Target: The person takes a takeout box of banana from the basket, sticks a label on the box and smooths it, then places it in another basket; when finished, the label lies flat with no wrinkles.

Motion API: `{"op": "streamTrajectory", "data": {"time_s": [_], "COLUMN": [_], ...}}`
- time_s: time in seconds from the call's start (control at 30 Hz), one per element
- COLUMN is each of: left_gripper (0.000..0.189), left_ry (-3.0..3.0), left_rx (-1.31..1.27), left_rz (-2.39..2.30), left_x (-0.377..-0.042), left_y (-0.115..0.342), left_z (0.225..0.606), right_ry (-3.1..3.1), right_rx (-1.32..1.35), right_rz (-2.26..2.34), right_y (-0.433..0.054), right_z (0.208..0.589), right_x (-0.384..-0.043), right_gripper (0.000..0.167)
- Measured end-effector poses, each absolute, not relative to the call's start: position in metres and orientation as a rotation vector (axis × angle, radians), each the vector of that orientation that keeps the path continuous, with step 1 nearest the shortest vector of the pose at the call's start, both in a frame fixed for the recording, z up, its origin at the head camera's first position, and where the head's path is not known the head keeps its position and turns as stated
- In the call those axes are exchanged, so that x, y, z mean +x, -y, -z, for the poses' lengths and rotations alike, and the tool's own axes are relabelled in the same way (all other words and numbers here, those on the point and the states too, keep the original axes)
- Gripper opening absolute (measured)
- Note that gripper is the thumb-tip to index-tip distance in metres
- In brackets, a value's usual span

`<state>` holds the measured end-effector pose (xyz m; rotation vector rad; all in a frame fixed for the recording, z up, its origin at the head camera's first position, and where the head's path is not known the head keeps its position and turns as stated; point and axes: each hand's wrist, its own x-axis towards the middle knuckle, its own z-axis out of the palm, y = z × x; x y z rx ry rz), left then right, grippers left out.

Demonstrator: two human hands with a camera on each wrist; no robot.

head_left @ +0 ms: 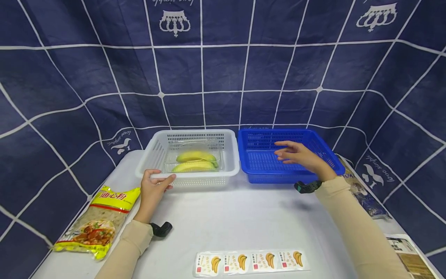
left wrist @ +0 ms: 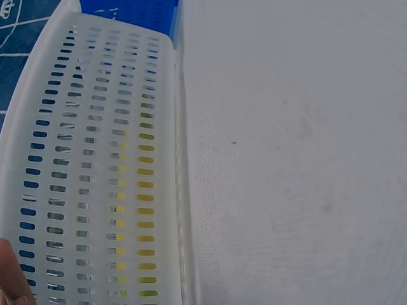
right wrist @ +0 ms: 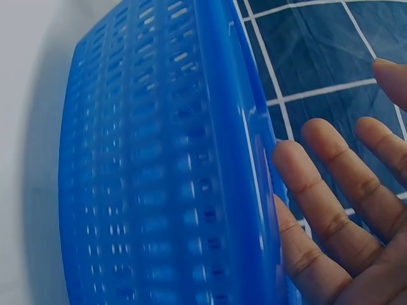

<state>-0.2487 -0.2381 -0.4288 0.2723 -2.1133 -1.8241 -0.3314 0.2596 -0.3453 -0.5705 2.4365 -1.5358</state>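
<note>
My left hand (head_left: 155,190) grips the near left rim of a white perforated basket (head_left: 209,176), its thumb by the front wall. Only a fingertip (left wrist: 13,273) shows in the left wrist view. Inside the basket lies a clear plastic box (head_left: 195,142) with two yellow-green bananas (head_left: 196,156) in it. Over a blue basket (head_left: 292,178) my right hand (head_left: 296,154) hovers with nothing held, its fingers spread and slightly bent. The right wrist view shows those fingers (right wrist: 334,219) beyond the blue rim.
A strip of banana stickers (head_left: 251,263) lies at the front of the white table (head_left: 244,221). To the left is a yellow food bag (head_left: 101,223). Another package (head_left: 366,193) lies right of the blue basket. Dark blue cloth (head_left: 223,73) hangs behind.
</note>
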Motion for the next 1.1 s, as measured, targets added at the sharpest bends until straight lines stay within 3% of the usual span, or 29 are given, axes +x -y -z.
{"op": "streamTrajectory", "data": {"time_s": [0.3, 1.1], "left_gripper": [0.050, 0.051], "left_ry": [2.132, 2.196], "left_rx": [0.242, 0.251], "left_rz": [1.823, 1.826], "left_x": [-0.248, -0.250], "left_y": [0.240, 0.246], "left_z": [0.428, 0.426], "right_ry": [-2.407, -2.288], "right_rx": [-0.602, -0.627], "right_rz": [1.589, 1.742], "right_y": [-0.238, -0.164], "right_z": [0.348, 0.345], "right_x": [-0.340, -0.356], "right_gripper": [0.056, 0.053]}}
